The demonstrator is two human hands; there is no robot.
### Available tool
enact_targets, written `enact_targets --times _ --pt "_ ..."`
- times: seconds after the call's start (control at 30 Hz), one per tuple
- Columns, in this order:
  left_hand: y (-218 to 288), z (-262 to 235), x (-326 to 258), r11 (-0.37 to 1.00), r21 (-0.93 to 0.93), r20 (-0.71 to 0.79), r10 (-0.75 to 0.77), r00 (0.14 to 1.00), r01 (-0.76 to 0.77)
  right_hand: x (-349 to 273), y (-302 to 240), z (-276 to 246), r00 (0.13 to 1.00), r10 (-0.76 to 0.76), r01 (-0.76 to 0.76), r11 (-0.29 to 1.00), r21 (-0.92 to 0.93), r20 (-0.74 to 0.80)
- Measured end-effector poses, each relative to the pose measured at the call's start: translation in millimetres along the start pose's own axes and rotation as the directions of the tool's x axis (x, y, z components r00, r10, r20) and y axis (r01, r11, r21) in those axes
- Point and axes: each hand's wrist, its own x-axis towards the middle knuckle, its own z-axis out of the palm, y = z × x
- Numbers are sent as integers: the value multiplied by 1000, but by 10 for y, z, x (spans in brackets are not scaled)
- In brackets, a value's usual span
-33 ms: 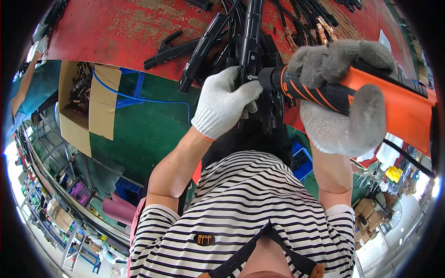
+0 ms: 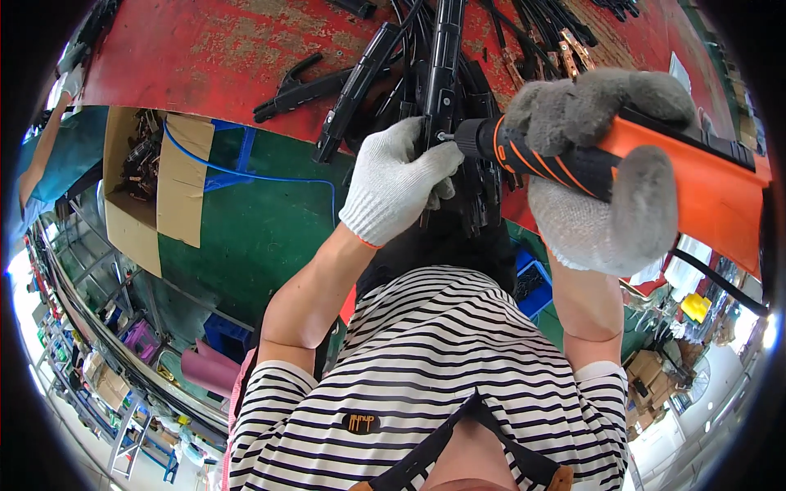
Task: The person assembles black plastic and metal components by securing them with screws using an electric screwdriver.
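Both my hands wear knitted gloves. My left hand (image 2: 401, 176) is closed, its fingers and thumb wrapped round the near end of a long black plastic part (image 2: 444, 69) with screws along it. A small silver screw (image 2: 443, 137) shows beside the thumb. Wrapped round an orange and black power screwdriver (image 2: 688, 184), my right hand (image 2: 573, 221) holds it level, nose pointing left. The nose meets the screw or stops just short of it; I cannot tell which. More black parts (image 2: 356, 90) lie to the left and under the held one.
The red worktable (image 2: 196, 65) has worn paint. Copper pieces (image 2: 571, 53) and black cables lie at its far right. An open cardboard box (image 2: 131, 233) of metal parts stands at left, near another person's arm (image 2: 45, 151). A blue crate (image 2: 534, 288) stands beside me; a black cord (image 2: 720, 282) trails right.
My right hand has shifted very slightly to the left on the power screwdriver. My left hand and the black part look the same.
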Motion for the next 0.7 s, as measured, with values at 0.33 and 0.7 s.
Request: enact_targets --times 0.33,0.7 --pt "-87 49 -2 990 -139 -39 8 999 -13 -176 125 -18 977 86 -69 994 88 -195" --pt "36 61 -86 993 -119 -39 2 999 -6 42 -198 -63 989 -151 149 984 -102 -6"
